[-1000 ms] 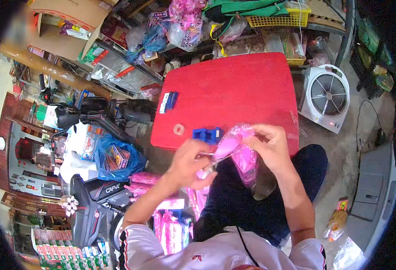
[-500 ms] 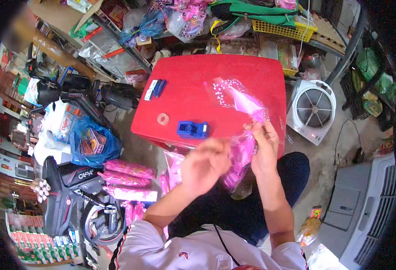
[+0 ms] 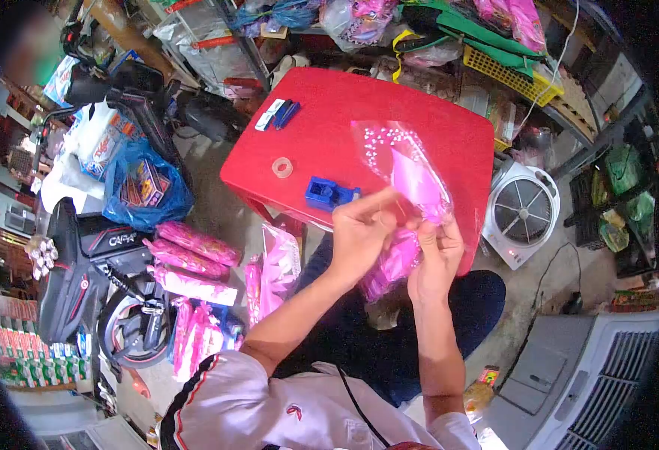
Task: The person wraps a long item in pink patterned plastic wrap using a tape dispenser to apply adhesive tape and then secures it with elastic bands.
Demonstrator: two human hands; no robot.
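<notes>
A clear plastic bag (image 3: 419, 180) with a white printed pattern and pink contents is held over the front edge of the red table (image 3: 344, 112). Its middle is gathered into a narrow neck, with the filled pink part hanging below. My right hand (image 3: 436, 259) is closed, pinching this gathered neck between thumb and fingers. Just left of the neck is my left hand (image 3: 363, 232), its thumb and fingertips pressed together; whatever they hold is too small to make out. A blue tape dispenser (image 3: 328, 195) lies on the table beside my left hand.
A tape roll (image 3: 281, 167) and a blue stapler (image 3: 287, 115) with a small box (image 3: 269, 115) lie on the table. At left are pink packages (image 3: 194, 251), a blue bag (image 3: 149, 187) and a scooter (image 3: 112, 262). A fan (image 3: 524, 204) stands at right.
My left hand has come closer to the bag's neck, its fingers now pinched and less blurred. My right hand still grips the neck. The whole view has tilted and shifted.
</notes>
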